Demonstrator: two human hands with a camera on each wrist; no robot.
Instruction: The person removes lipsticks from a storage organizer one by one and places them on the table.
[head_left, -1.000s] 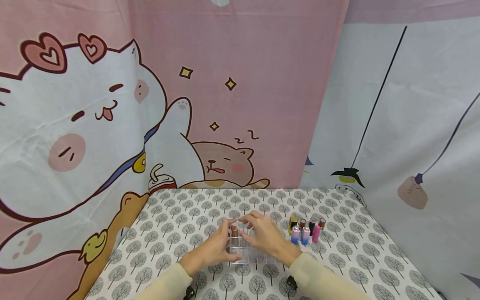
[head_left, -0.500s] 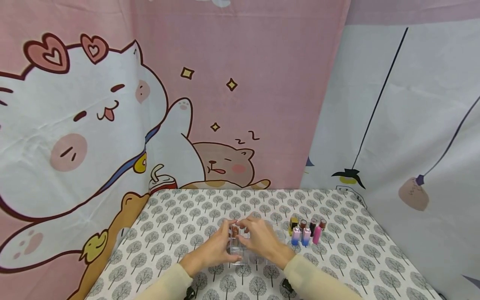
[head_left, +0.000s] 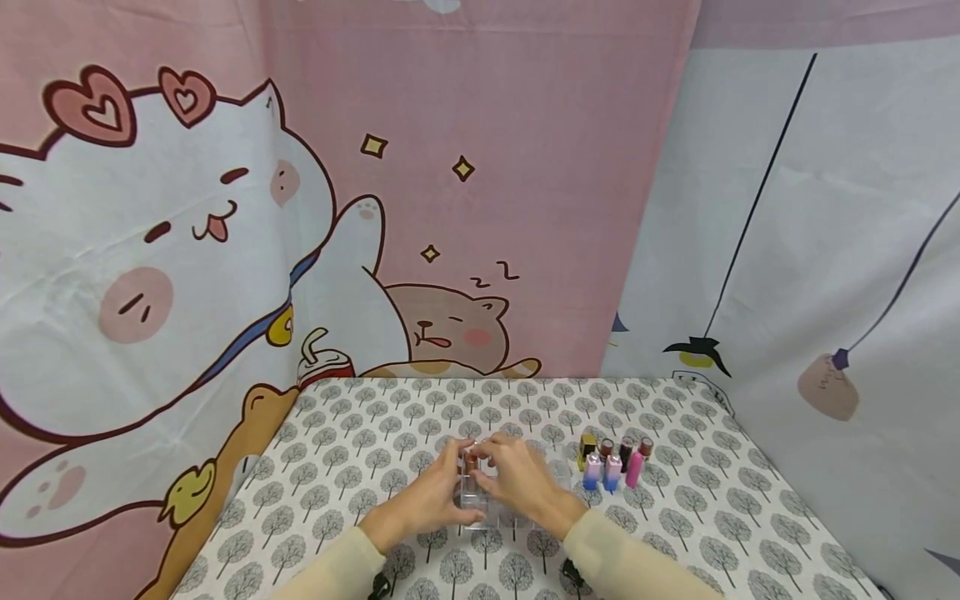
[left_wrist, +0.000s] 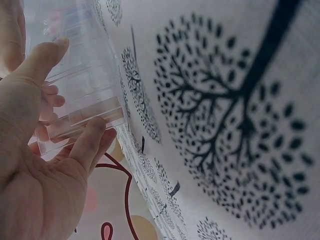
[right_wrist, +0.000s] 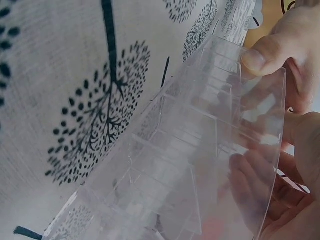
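Observation:
A clear plastic organizer [head_left: 480, 523] with several compartments stands at the middle front of the table. My left hand [head_left: 423, 498] grips its left side, the thumb at the near edge and the fingers at the far end. In its far-left compartment stands a brown lipstick tube [head_left: 471, 463], seen through the clear wall in the left wrist view. My right hand [head_left: 525, 479] reaches over the organizer, thumb and curled fingers around the tube's upper end. Through the clear panel [right_wrist: 260, 120] in the right wrist view, fingers show blurred.
Right of the organizer stand several cosmetics: a yellow-and-black bottle [head_left: 586, 451], two blue-and-pink tubes [head_left: 592, 472], a pink tube [head_left: 634, 469], and dark-capped tubes [head_left: 646, 448]. The tree-print tablecloth [head_left: 337, 433] covers the table, and printed curtains [head_left: 562, 208] hang behind.
My right hand has shifted slightly left over the organizer, and the lipstick tube's top now shows less between my fingers. The left hand keeps its place; between the last two frames little moves.

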